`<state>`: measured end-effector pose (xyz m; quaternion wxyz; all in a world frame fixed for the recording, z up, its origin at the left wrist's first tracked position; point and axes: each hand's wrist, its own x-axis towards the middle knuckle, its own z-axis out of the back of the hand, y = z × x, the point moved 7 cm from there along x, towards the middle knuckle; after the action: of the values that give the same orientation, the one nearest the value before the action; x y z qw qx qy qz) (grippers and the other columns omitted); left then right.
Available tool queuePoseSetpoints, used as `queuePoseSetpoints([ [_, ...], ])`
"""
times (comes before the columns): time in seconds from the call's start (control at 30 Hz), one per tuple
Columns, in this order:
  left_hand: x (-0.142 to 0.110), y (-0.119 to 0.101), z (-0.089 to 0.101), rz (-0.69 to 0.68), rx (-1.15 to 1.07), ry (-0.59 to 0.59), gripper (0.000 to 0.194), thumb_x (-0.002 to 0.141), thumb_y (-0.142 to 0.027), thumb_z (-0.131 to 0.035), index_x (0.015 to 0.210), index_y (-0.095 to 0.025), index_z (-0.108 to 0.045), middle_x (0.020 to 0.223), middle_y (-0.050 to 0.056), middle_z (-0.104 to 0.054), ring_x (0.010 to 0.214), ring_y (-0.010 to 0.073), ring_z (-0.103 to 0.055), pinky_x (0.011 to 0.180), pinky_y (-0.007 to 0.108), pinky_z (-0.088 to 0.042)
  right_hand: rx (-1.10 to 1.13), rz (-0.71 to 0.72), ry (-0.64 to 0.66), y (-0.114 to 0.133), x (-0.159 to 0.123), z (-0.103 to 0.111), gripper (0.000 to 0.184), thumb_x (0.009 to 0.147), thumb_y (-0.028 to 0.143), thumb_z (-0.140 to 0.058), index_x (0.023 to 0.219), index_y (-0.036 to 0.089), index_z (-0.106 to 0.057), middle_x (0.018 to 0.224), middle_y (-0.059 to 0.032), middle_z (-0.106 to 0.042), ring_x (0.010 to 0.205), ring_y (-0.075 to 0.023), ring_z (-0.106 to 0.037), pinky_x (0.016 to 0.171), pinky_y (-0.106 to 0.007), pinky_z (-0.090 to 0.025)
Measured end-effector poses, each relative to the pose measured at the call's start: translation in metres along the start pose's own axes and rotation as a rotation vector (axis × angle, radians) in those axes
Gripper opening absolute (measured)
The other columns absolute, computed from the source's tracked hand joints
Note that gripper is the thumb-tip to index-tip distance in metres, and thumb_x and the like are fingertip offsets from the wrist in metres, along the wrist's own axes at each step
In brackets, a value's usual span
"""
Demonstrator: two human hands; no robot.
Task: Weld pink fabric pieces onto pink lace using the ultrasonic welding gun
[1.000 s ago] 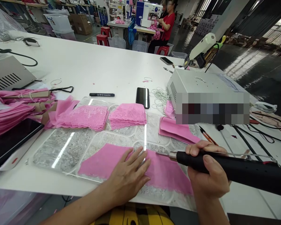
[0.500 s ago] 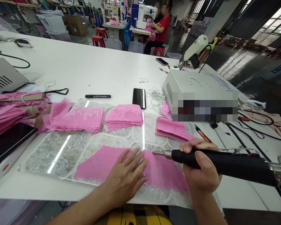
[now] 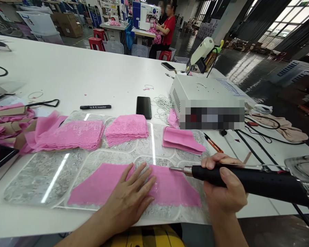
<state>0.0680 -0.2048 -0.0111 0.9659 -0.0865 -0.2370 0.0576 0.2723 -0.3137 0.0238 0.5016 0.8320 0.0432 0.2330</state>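
My left hand (image 3: 132, 193) lies flat with spread fingers on a pink fabric piece (image 3: 173, 187), which is spread over a clear patterned mat (image 3: 45, 178). The hand covers the middle of the fabric. In my right hand (image 3: 225, 187) is a black-handled tool with a thin metal tip (image 3: 247, 181), held level from the right. Its tip is at the upper edge of the fabric, right of my left fingertips; I cannot tell whether it touches. Behind lie two stacks of pink lace pieces (image 3: 72, 134) (image 3: 127, 128) and a folded plain pink stack (image 3: 181, 140).
A grey metal box (image 3: 203, 87) stands at the right, with black cables (image 3: 257, 147) beside it. Behind the mat lie a phone (image 3: 143, 107), a black marker (image 3: 95, 107) and tangled elastic loops (image 3: 162, 103). Bundled pink pieces (image 3: 5, 130) are at left. A person in red (image 3: 168, 27) sits at a sewing machine beyond.
The view has turned right, so the table's things appear further left. The tool's tip has moved right along the fabric's upper edge. My left hand keeps its place on the fabric.
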Motion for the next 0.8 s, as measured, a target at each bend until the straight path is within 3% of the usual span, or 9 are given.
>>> queuePoseSetpoints([
  [0.27, 0.000, 0.000, -0.001, 0.007, 0.015, -0.024, 0.032, 0.097, -0.028, -0.046, 0.124, -0.018, -0.060, 0.130, 0.006, -0.061, 0.134, 0.0262, -0.043, 0.118, 0.048, -0.019, -0.007, 0.008, 0.035, 0.001, 0.004, -0.005, 0.005, 0.067, 0.019, -0.060, 0.071, 0.019, -0.057, 0.075, 0.0007, -0.055, 0.058, -0.0111, -0.052, 0.057, -0.032, -0.046],
  [0.5, 0.001, 0.000, -0.001, -0.002, 0.009, -0.036, 0.031, 0.098, -0.029, -0.045, 0.122, -0.018, -0.062, 0.130, 0.005, -0.062, 0.135, 0.0243, -0.042, 0.120, 0.043, -0.011, -0.022, 0.063, -0.104, 0.012, 0.009, 0.024, 0.006, 0.064, 0.020, -0.058, 0.070, 0.019, -0.056, 0.076, 0.0005, -0.052, 0.059, -0.0105, -0.049, 0.058, -0.032, -0.045],
  [0.8, -0.001, 0.001, -0.002, -0.029, 0.037, 0.026, 0.034, 0.095, -0.026, -0.050, 0.127, -0.019, -0.059, 0.133, 0.006, -0.060, 0.136, 0.0260, -0.041, 0.119, 0.047, -0.015, -0.010, 0.026, -0.084, 0.006, 0.006, 0.026, 0.007, 0.064, 0.020, -0.060, 0.070, 0.019, -0.055, 0.077, 0.0008, -0.052, 0.059, -0.0103, -0.049, 0.059, -0.032, -0.045],
])
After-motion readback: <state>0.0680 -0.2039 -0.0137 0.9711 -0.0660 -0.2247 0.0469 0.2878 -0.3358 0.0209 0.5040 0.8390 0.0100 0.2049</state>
